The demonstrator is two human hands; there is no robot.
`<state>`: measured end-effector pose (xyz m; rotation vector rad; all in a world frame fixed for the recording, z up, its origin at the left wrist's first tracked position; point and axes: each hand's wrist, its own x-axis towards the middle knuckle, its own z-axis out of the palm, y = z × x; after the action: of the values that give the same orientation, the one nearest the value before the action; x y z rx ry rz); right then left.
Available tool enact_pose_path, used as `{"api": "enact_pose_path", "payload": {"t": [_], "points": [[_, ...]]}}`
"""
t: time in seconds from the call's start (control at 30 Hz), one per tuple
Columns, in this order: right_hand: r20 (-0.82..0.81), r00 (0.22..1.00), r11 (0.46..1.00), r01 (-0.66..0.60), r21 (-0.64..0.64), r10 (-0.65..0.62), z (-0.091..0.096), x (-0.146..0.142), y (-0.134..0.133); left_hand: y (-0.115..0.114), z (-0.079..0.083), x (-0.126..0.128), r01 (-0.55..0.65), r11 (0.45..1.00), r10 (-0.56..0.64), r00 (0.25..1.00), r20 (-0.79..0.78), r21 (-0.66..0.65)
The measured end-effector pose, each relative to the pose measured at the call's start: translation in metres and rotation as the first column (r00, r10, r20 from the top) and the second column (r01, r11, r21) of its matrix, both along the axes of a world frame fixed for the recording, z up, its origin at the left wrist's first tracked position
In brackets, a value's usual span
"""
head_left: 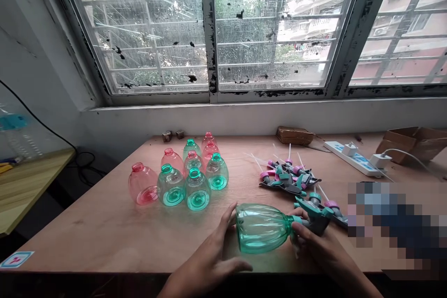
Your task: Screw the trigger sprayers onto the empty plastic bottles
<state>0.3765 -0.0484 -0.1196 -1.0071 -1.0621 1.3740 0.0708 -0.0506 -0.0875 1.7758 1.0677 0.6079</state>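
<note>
- The right hand (319, 237) has its fingers closed around the collar where a trigger head (316, 216) meets the neck of a green bottle (263, 230).
- The left hand (216, 251) is open, thumb parted from curved fingers, at the bottle's base; whether the fingertips touch it cannot be told.
- The green bottle lies sideways between the 2 hands, above the front edge of the bench (104, 233): clear, glossy plastic, with a ribbed body narrowing to the neck.
- The trigger head is angular, in teal and dark grey plastic.
- Just behind it, a tangled pile of spray heads (288, 177) mixes teal, pink and grey plastic, round collars and thin, pale straws jutting upward.
- Left of the pile stand 9 upright, translucent bottles (198, 191), round-bellied with short threaded necks: 4 necks green, 5 pink.
- The bench top is smooth, reddish-brown and faintly grained.
- Toward its back lie a shiny brown packet (295, 135), a white power strip (352, 158) with 2 plugs, and a matt cardboard box (415, 144).
- Beyond, the window frame (209, 32) shows chipped paint around speckled glass.
</note>
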Motion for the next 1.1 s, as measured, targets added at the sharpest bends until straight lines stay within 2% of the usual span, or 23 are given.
{"api": "enact_pose_path", "payload": {"t": [0.1, 0.33, 0.53, 0.73, 0.97, 1.1], "points": [[-0.015, 1.0, 1.0, 0.01, -0.016, -0.01, 0.003, -0.001, -0.001, 0.0, 0.005, 0.001, -0.028, 0.999, 0.028, 1.0, -0.009, -0.046], [0.038, 0.999, 1.0, -0.005, 0.007, 0.005, 0.004, 0.0, -0.001, 0.001, -0.002, 0.0, -0.018, 0.999, 0.017, 1.0, 0.018, 0.035], [0.049, 0.999, 1.0, -0.014, 0.004, 0.014, 0.004, 0.002, -0.001, -0.002, 0.01, 0.002, -0.029, 0.999, 0.028, 0.998, -0.064, -0.021], [0.034, 0.999, 1.0, -0.023, 0.013, 0.023, 0.004, 0.001, 0.0, -0.001, 0.006, 0.002, -0.012, 0.999, 0.017, 0.996, -0.089, 0.053], [-0.008, 1.0, 1.0, -0.017, 0.013, 0.017, 0.005, -0.001, -0.001, 0.0, 0.007, 0.0, -0.015, 0.999, 0.012, 0.996, -0.088, -0.035], [0.001, 1.0, 1.0, -0.019, 0.022, 0.019, 0.0, 0.003, 0.001, -0.002, 0.01, -0.001, -0.009, 1.0, 0.01, 0.994, -0.107, 0.004]]}}
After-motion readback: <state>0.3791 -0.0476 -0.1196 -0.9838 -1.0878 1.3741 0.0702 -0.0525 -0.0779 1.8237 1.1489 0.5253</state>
